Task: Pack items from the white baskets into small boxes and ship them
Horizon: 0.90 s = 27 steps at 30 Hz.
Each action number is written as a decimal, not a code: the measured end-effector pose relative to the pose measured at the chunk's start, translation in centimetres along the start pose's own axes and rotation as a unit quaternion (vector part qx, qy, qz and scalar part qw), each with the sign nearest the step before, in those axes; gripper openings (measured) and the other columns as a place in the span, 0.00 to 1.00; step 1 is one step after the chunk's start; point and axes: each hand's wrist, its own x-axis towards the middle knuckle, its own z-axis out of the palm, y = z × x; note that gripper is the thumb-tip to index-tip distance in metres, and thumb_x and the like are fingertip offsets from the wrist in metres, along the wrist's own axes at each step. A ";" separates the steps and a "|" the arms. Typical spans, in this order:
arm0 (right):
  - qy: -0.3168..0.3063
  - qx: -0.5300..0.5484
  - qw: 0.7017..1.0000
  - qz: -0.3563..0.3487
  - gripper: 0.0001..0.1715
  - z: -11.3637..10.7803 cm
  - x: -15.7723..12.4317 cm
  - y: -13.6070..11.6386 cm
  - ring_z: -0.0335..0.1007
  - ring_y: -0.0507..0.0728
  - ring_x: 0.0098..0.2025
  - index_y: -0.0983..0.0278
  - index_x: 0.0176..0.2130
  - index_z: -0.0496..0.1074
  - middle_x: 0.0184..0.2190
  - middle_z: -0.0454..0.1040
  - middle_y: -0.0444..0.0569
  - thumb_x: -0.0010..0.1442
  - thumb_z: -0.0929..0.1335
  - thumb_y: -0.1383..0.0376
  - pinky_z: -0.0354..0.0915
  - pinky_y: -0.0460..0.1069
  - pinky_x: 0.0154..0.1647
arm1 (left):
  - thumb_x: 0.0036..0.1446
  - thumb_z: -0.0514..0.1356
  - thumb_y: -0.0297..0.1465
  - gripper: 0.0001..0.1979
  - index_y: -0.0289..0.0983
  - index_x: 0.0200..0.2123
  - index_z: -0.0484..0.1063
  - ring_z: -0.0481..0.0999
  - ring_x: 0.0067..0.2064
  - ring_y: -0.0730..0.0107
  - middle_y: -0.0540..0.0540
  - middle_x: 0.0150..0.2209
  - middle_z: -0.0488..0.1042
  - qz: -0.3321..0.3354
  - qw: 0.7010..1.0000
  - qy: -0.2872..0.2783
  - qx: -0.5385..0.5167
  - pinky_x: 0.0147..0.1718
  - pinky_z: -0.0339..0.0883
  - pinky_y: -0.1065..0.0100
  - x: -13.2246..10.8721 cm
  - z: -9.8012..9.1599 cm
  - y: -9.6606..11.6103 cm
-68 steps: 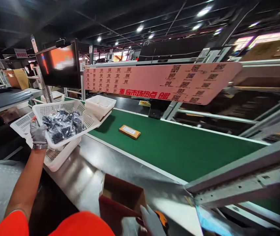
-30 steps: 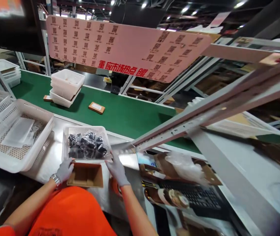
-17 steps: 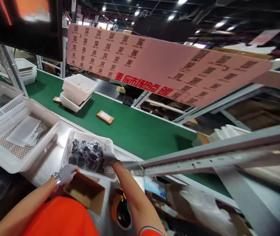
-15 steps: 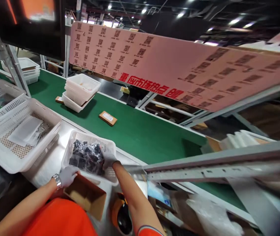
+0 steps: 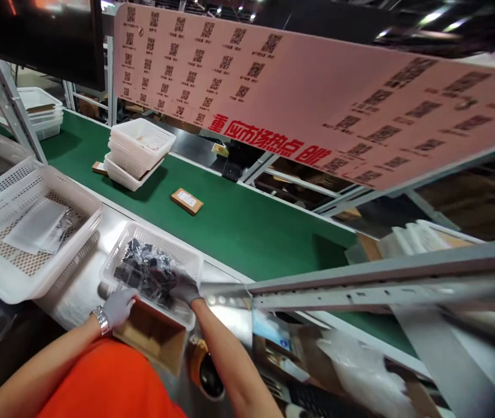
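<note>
Left grip [image 5: 119,305] still is closed on the far edge of the box [image 5: 154,339], under the basket [image 5: 173,247] rim. Right grip [image 5: 184,288] has come from the middle of the basket to its near side, fingers bent over the packets [image 5: 143,271]; whether it holds one, I cannot tell. It is now just above the box.

The left hand [image 5: 119,306] and the right hand [image 5: 184,287] are both gloved in thin grey knit. A silver metal-link watch [image 5: 98,319] sits on the left wrist. The shirt [image 5: 108,383] is bright orange.
</note>
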 end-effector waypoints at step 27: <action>-0.040 0.042 0.996 -0.068 0.25 2.4 -17.1 -9.1 0.79 0.66 0.56 0.58 0.52 0.83 0.54 0.83 0.54 0.54 0.76 0.69 0.70 0.54 0.55 | 0.69 0.58 0.25 0.12 0.43 0.44 0.82 0.83 0.52 0.49 0.41 0.48 0.88 0.064 0.998 -0.001 0.007 0.67 0.64 0.50 1.4 -1.1 -0.4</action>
